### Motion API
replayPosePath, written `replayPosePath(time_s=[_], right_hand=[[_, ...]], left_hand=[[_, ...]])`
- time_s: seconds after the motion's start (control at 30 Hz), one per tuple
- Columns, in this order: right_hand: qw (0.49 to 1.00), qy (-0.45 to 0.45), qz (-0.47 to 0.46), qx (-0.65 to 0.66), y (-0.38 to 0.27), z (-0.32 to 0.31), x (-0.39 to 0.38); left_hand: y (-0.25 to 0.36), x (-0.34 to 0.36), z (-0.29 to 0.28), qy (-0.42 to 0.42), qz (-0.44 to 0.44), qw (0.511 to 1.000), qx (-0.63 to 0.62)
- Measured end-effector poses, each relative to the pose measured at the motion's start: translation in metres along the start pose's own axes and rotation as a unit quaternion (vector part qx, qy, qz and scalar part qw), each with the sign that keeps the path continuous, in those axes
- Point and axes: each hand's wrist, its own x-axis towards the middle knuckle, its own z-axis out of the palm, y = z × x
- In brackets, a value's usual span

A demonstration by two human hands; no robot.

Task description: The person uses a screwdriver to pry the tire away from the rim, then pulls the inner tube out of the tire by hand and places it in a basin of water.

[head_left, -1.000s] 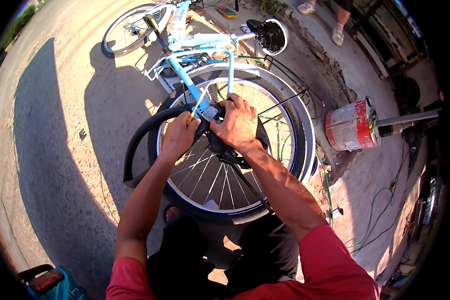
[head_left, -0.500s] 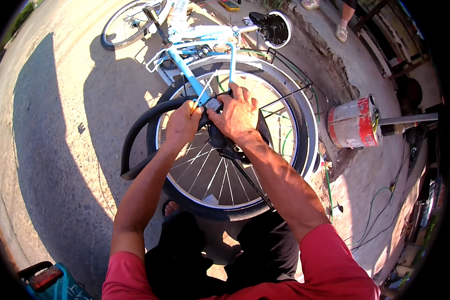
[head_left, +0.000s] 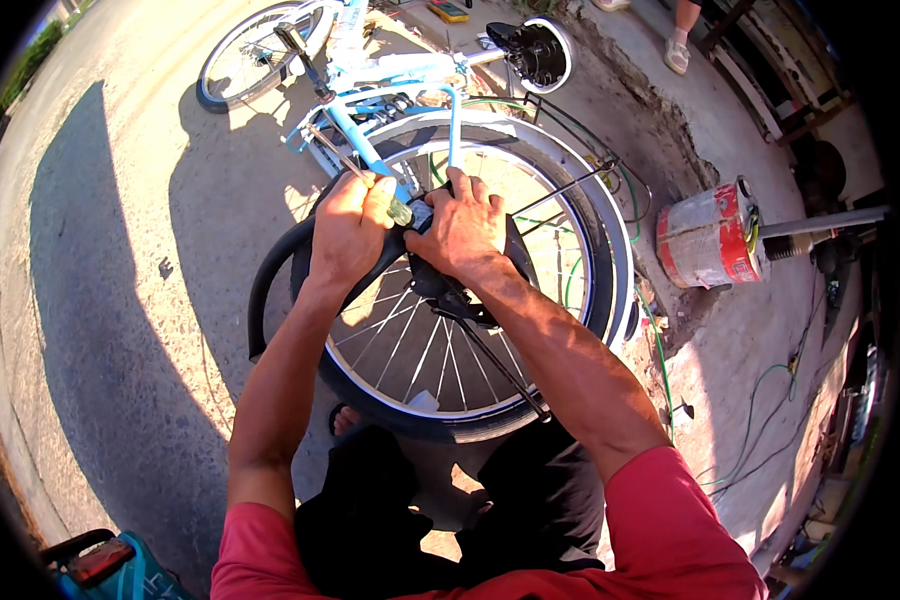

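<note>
A light blue bicycle [head_left: 351, 128] lies on its side. A loose black inner tube [head_left: 262, 280] is looped over its near wheel [head_left: 460, 418]. My left hand [head_left: 348, 232] is closed around a screwdriver-like tool [head_left: 400, 212]; its thin shaft points up and left, and its greenish translucent end sits against the tube. My right hand [head_left: 462, 225] grips the tube beside a small greyish patch [head_left: 421, 214], thumb near the patch. The tube under my fingers is partly hidden.
A red and white can [head_left: 708, 235] lies on the right by a metal bar [head_left: 820, 232]. Green cord [head_left: 660, 370] runs over the ground. A teal container [head_left: 120, 565] stands at lower left. Another person's foot [head_left: 677, 55] shows at top right.
My left hand has turned and shifted slightly up and left. The tool's shaft now points up-left instead of up-right, and its greenish end is at the tube. My right hand stays on the tube.
</note>
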Motion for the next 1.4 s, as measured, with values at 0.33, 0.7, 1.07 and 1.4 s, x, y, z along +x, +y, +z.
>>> replayPosePath(time_s=[0.33, 0.7, 1.07, 1.4], right_hand=[[0.999, 0.037, -0.015, -0.021, 0.005, -0.019, 0.001], [0.999, -0.040, 0.010, -0.010, -0.001, -0.031, 0.003], [0.999, -0.029, 0.012, -0.017, 0.001, -0.026, 0.004], [1.000, -0.015, 0.002, -0.014, -0.007, -0.043, 0.000]], left_hand=[[0.027, 0.009, -0.002, 0.026, -0.036, 0.997, -0.068], [0.030, 0.005, -0.015, 0.091, -0.024, 0.981, -0.167], [0.037, -0.001, -0.006, 0.152, 0.043, 0.975, -0.154], [0.041, -0.005, -0.006, 0.075, 0.108, 0.989, -0.070]])
